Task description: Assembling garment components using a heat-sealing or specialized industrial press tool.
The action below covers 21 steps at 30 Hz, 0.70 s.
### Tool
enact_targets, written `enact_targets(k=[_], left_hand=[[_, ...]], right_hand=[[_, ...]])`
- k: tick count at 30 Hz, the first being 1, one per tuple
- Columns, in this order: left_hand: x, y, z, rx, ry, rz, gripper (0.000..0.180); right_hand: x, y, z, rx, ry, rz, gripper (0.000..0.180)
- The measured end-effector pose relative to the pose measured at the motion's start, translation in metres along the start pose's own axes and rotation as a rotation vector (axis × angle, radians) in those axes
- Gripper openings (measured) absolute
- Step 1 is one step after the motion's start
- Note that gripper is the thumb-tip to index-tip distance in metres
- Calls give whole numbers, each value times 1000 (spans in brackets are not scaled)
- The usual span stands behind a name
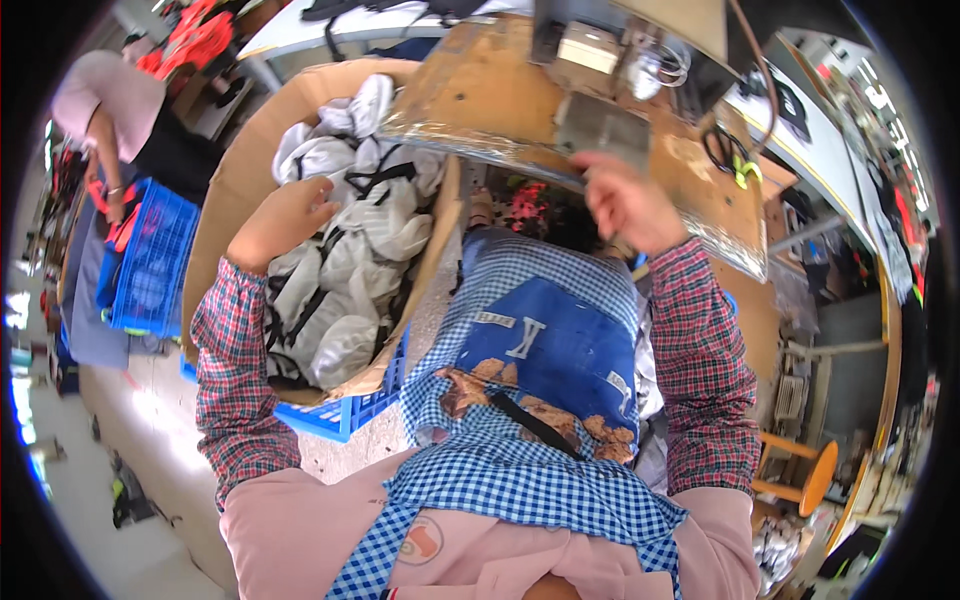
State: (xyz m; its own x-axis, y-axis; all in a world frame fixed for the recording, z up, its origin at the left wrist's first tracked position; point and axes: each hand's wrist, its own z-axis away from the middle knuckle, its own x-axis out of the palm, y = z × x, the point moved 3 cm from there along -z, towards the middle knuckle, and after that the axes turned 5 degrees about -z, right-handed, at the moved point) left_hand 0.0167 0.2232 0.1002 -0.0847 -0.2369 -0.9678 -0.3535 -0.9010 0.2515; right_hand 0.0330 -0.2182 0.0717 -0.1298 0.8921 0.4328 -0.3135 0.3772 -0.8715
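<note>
My left hand (pixel 280 222) hovers at the left side of a cardboard box (pixel 237 150) full of white fabric pieces (pixel 345 275) with black straps. Its fingers are loosely bent and apart, with nothing seen in them. My right hand (pixel 632 208) is at the near edge of a wooden sewing table (pixel 470 85), just before the metal plate (pixel 603 130) of a sewing machine (pixel 675 25). Its index finger points forward and the others curl slightly; I make out nothing held. A narrow black strip (pixel 535 425) lies across my checked apron (pixel 540 490).
Blue plastic crates stand under the box (pixel 345 415) and farther left (pixel 155 255), where another person (pixel 115 110) bends over. Black-handled scissors (pixel 722 148) lie on the table's right part. An orange stool (pixel 818 478) is at my right. Clear tape covers the table's front edge.
</note>
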Motion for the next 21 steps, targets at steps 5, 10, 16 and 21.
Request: enact_targets(k=[5, 10, 16, 21], left_hand=[[14, -61, 19, -133, -20, 20, 34], [43, -90, -10, -178, -106, -8, 32], [68, -111, -24, -291, -145, -247, 38], [91, -128, 10, -458, -310, -241, 52]], right_hand=[[95, 64, 30, 446, -640, 617, 28], [78, 61, 38, 188, -422, 649, 26], [34, 13, 47, -108, 13, 370, 25], [0, 26, 68, -100, 72, 254, 24]])
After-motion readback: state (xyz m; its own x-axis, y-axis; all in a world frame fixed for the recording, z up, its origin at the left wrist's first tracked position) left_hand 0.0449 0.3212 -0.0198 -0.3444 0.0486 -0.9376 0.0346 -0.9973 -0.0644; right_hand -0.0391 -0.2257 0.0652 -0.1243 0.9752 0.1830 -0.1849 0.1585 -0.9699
